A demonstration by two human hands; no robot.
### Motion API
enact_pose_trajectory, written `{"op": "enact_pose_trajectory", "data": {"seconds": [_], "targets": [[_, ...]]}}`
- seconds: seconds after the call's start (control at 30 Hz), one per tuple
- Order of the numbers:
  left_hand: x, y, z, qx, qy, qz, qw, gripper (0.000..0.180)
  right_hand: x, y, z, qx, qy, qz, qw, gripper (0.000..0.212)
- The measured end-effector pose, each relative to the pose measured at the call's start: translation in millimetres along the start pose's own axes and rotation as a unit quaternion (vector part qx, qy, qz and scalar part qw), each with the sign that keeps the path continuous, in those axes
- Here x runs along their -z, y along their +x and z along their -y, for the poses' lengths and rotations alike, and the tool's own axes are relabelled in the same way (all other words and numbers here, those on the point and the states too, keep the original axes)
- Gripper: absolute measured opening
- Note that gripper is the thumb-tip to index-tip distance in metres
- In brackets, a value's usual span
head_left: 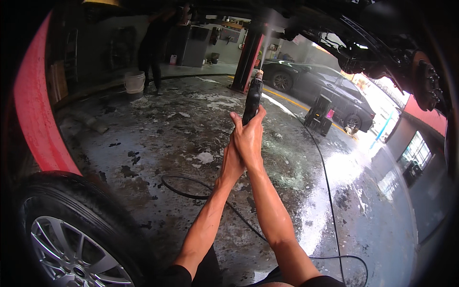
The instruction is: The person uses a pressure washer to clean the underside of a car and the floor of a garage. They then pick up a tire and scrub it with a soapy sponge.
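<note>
Both my hands are wrapped round the grip of a black pressure washer gun (253, 98), which points up and away from me. My right hand (250, 137) lies over my left hand (231, 160), whose fingers are partly hidden. A pale jet of water (267, 42) leaves the brass-coloured nozzle (259, 75) and rises toward the dark underside of a raised vehicle (358, 36). At the upper right, a brake disc (425, 79) hangs from that vehicle with no wheel on it.
A wheel (76, 248) stands at the lower left, beside a red lift post (40, 95). A black hose (330, 191) loops over the wet floor. Farther off are another post (246, 62), a dark parked car (315, 76), a white bucket (135, 83) and a person (155, 48) in dark clothes.
</note>
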State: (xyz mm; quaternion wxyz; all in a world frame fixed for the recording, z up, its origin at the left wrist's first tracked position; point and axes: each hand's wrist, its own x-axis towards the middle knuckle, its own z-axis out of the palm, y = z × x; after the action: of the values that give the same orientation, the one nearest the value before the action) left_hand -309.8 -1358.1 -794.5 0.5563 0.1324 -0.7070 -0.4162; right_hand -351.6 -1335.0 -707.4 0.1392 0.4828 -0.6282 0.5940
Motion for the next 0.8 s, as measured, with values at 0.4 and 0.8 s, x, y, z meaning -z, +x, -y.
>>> {"op": "enact_pose_trajectory", "data": {"seconds": [0.4, 0.8], "targets": [[54.4, 31.3, 11.0, 0.106, -0.134, -0.091, 0.981, 0.031, -29.4, 6.7, 21.2, 0.089, -0.159, 0.119, 0.976, 0.086], [166.1, 107.4, 44.9, 0.172, -0.173, -0.112, 0.963, 0.038, 161.8, -123.7, 65.8, -0.073, -0.084, 0.245, 0.963, 0.080]]}}
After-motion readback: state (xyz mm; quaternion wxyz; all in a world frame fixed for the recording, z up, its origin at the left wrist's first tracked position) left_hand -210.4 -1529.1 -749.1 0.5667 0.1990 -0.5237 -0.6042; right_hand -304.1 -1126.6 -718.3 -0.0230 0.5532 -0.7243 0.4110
